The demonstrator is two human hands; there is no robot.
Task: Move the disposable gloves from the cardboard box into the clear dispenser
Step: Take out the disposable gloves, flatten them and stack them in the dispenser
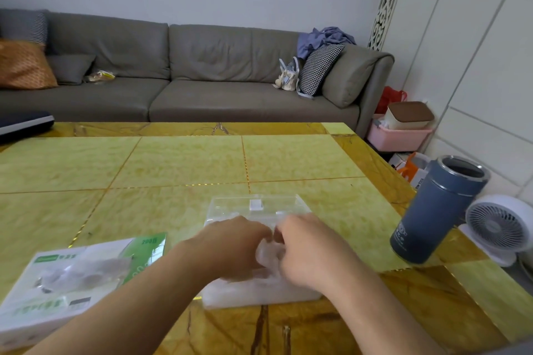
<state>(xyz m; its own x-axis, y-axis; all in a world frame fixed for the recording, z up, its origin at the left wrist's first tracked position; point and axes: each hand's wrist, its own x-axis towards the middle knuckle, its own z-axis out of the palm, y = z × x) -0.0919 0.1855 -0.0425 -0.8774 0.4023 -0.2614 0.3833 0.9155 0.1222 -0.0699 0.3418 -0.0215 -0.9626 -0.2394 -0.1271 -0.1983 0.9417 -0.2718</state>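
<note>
The clear dispenser [253, 295] stands on the table in front of me, its see-through lid [255, 203] tipped open at the far side. A stack of thin translucent disposable gloves [266, 258] fills it. My left hand [233, 248] and my right hand [307, 249] meet over the dispenser, fingers curled on a crumpled bunch of gloves between them. The white and green cardboard box [78, 277] lies flat at the near left, with loose plastic showing in its torn top opening.
A blue insulated cup [432, 210] without a lid stands near the right edge of the yellow marble table [173, 170]. A small white fan [499, 228] sits beyond that edge. A grey sofa [187, 72] runs behind the table.
</note>
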